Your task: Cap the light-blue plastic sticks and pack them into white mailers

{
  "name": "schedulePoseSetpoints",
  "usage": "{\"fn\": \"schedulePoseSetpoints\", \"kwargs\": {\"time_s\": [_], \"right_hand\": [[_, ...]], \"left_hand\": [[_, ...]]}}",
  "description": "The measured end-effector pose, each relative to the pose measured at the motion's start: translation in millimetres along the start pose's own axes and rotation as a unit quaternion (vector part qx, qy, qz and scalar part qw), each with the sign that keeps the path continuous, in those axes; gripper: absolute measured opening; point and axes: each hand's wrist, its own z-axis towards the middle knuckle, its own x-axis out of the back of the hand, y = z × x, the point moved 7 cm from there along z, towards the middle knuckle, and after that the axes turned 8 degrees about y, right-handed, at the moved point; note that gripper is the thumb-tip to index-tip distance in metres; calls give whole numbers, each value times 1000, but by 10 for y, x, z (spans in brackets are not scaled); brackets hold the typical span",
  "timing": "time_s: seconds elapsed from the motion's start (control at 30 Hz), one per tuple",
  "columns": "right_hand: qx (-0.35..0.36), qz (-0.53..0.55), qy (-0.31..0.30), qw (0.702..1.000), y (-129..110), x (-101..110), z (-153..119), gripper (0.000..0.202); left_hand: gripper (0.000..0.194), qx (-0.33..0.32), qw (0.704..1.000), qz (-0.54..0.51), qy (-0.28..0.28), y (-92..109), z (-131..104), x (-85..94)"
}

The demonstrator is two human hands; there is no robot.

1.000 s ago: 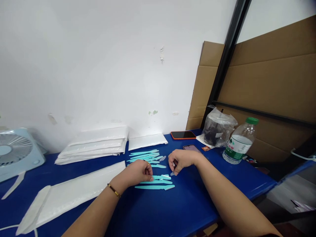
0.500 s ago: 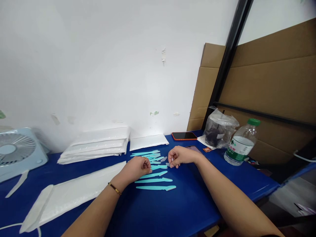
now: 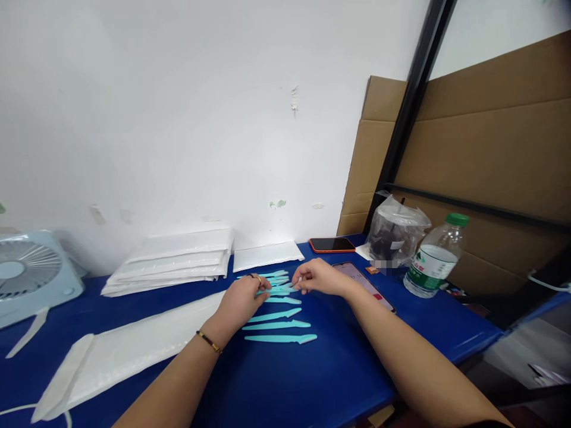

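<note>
My left hand [image 3: 243,300] is closed, thumb and fingers pinching the handle of a turquoise eyebrow razor [image 3: 279,290]. At the blade end of that razor, my right hand [image 3: 316,276] is closed in a pinch; its fingertips cover whatever small part they grip. Nearer to me, several more razors lie side by side on the blue table, blade ends to the right, the closest being a turquoise razor [image 3: 280,339]. Beyond my fingers is a tighter group of turquoise razors [image 3: 279,274], partly hidden by my left hand.
White padded mailers [image 3: 173,261] are stacked at the back left, and a long padded mailer [image 3: 134,345] lies by my left forearm. A light-blue fan [image 3: 35,273] stands far left. Two phones [image 3: 332,245], a bagged cup [image 3: 392,235] and a water bottle [image 3: 432,261] are on the right.
Both hands have moved slightly away from me, and my right hand has shifted left toward my left. A razor previously under my left fingers now lies exposed. More of the nearer phone shows.
</note>
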Motion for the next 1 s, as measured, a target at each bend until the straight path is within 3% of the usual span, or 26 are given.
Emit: {"fn": "schedulePoseSetpoints", "kwargs": {"time_s": [0.07, 0.13, 0.23, 0.33, 0.47, 0.63, 0.73, 0.87, 1.0], "right_hand": [[-8, -36, 64, 997, 92, 210, -7, 17], [-16, -94, 96, 991, 188, 394, -40, 16], [-49, -157, 49, 985, 337, 457, -77, 12], [-76, -189, -3, 979, 411, 379, -80, 11], [-68, -176, -26, 982, 347, 274, -71, 12], [-59, 7, -64, 996, 201, 178, -114, 23], [-12, 23, -6, 1000, 85, 241, -93, 27], [73, -59, 95, 991, -114, 350, -83, 23], [147, -102, 125, 976, -337, 352, -121, 19]], "left_hand": [[22, -7, 999, 17, 40, -4, 4, 85], [22, -9, 1000, 6, -1, 3, -15, 67], [24, -10, 994, -21, -109, 51, -89, -41], [20, 1, 988, -26, -151, 78, -138, -99], [17, 12, 993, -34, -115, 41, -106, -82], [25, 34, 992, -99, -69, -44, -52, -22], [32, 35, 991, -121, -41, -52, -28, 20], [36, 36, 993, -115, -9, -96, 15, 52], [35, 47, 991, -128, -16, -155, 32, 42]]}}
